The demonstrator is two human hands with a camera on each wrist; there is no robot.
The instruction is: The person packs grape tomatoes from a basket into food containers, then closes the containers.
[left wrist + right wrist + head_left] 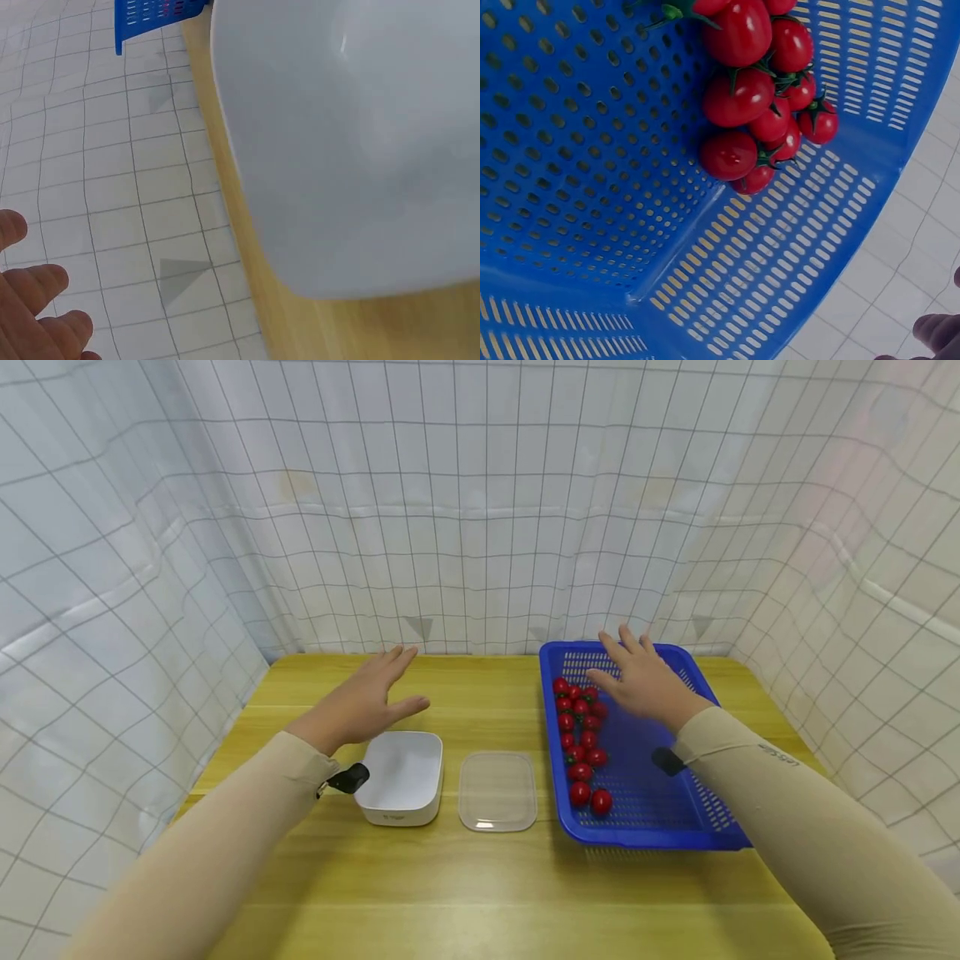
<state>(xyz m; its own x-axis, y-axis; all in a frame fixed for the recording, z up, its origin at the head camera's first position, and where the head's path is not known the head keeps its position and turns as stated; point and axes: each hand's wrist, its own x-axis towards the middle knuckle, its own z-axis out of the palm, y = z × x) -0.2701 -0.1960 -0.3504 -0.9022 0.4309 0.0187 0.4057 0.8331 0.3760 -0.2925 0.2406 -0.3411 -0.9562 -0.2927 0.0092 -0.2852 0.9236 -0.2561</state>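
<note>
My left hand (365, 700) hovers with fingers extended and thumb spread, just behind a white square container (403, 814). That container has no lid on and nothing inside; its pale interior fills much of the left wrist view. Over the back part of a blue plastic basket (567, 827), my right hand (643, 681) is held with its fingers spread, holding nothing. Several red cherry tomatoes (580, 772) with green stems lie along the basket's left side, and the right wrist view shows the tomatoes (739, 97) up close. A clear square lid (497, 792) lies flat between container and basket.
Everything stands on a yellow wooden table (480, 877). White grid-patterned sheeting (480, 510) hangs behind the table and along both sides. The basket's slotted walls rise around the tomatoes.
</note>
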